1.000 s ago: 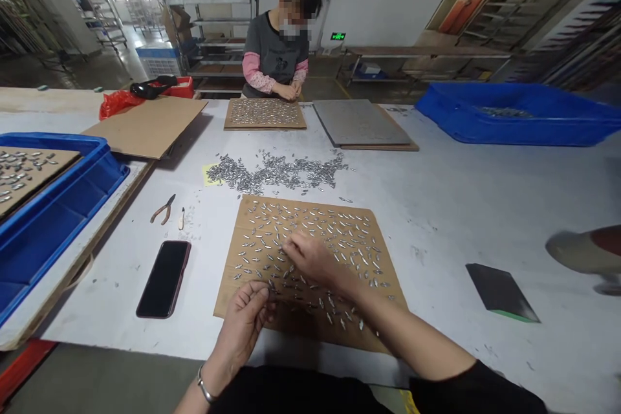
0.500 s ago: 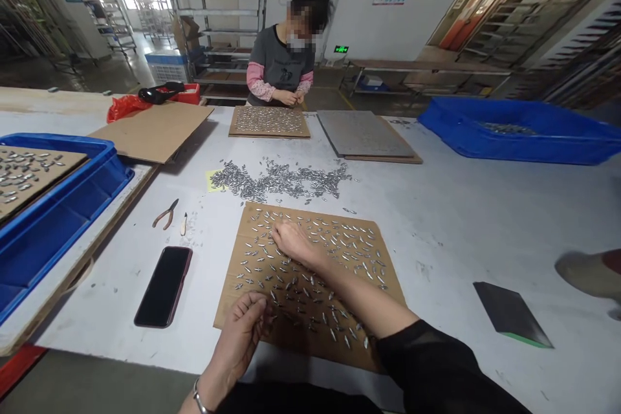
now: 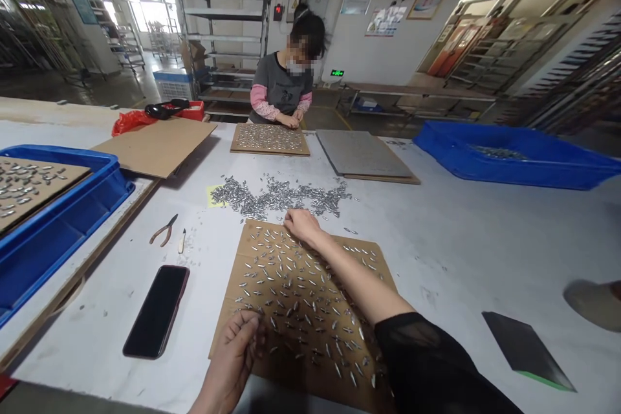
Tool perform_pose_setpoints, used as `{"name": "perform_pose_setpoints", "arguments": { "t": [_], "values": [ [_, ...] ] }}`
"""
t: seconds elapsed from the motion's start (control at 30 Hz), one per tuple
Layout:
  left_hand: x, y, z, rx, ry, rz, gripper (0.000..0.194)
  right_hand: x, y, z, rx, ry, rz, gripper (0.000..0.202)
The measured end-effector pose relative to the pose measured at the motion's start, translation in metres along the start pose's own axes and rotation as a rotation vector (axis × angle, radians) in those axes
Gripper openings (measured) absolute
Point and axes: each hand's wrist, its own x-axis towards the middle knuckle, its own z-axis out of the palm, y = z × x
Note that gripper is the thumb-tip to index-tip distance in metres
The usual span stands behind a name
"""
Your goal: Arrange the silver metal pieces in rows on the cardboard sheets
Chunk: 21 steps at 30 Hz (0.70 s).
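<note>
White tabletop (image 3: 451, 252), smudged, cluttered toward our left with a phone (image 3: 156, 312), pliers (image 3: 163, 231) and a small knife (image 3: 182, 242). A blue tray (image 3: 524, 171) stands at far right. Room: we see a metal rack (image 3: 226, 13) and a lit green sign (image 3: 337, 73) on the back wall; a co-worker (image 3: 284, 87) bends over another board (image 3: 270, 151) across from us.

Our left hand (image 3: 237, 339) is over the near-left part of the cardboard (image 3: 286, 370), fingers curled and thumb together with forefinger; we cannot tell whether anything is between them. Our right arm reaches diagonally across, the right hand (image 3: 301, 225) at the far edge, just short of the loose pile (image 3: 279, 197). Its fingers curl down; tips hidden, so we cannot tell if they are closed.

Metal pieces (image 3: 314, 305) lie spread over the cardboard, slender and pointed. Long axes vary: many at far right run roughly sideways, several at near right point toward us, slightly slanted.
</note>
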Motion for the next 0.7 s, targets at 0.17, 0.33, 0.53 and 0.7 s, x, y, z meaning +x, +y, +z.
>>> {"name": "perform_pose_setpoints", "arguments": {
  "t": [0.17,0.33,0.53,0.7],
  "values": [
    [0.002,-0.002,-0.004,-0.029,0.016,0.001,0.034,0.04,-0.011,0.005,0.062,-0.096,-0.104,0.022],
    [0.004,-0.004,-0.001,-0.057,0.051,0.018,0.038,0.067,-0.055,0.022,0.023,-0.103,-0.224,0.064],
    [0.008,0.0,0.0,-0.042,0.06,0.029,0.036,0.087,-0.09,0.027,-0.243,-0.147,-0.179,0.053],
    [0.006,0.016,0.0,-0.028,0.098,0.049,0.033,0.096,-0.08,0.031,-0.205,-0.062,-0.133,0.038]
  ]
}}
